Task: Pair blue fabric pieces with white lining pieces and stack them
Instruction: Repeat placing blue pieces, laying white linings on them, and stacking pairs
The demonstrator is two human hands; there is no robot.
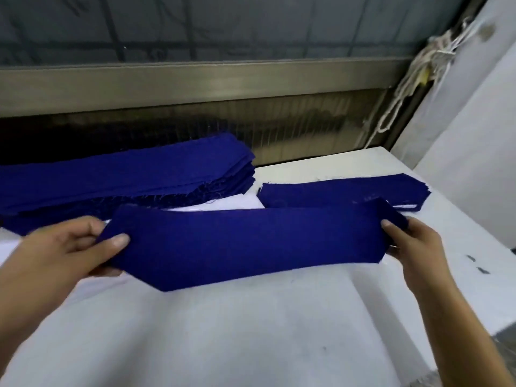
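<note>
Nearest my view lay the white-covered tabletop point(251, 344), with a few small dark flecks point(474, 263) near its right edge. Both forearms came in from the lower corners.

Left hand point(72, 247): I saw the thumb pressed on top of the left end of one blue fabric piece point(251, 247), fingers curled under it, pinching. Right hand point(410, 241): thumb on the piece's right end, which folded over at the corner; fingers tucked behind, also pinching. The piece was stretched flat between the two hands, long side across my view, with angled corners along its near edge. I could not tell whether it touched the tabletop.

Beyond it, far left: a thick stack of blue pieces point(125, 174), frayed threads along its near edge. Far right, apart from that stack: a lower pile point(343, 191) with blue on top and white edges showing at its right end. White lining point(223, 206) showed just behind the held piece, between the two piles.

Background: a metal rail point(195, 82) ran along the back, and white cord point(418, 65) hung at upper right.
</note>
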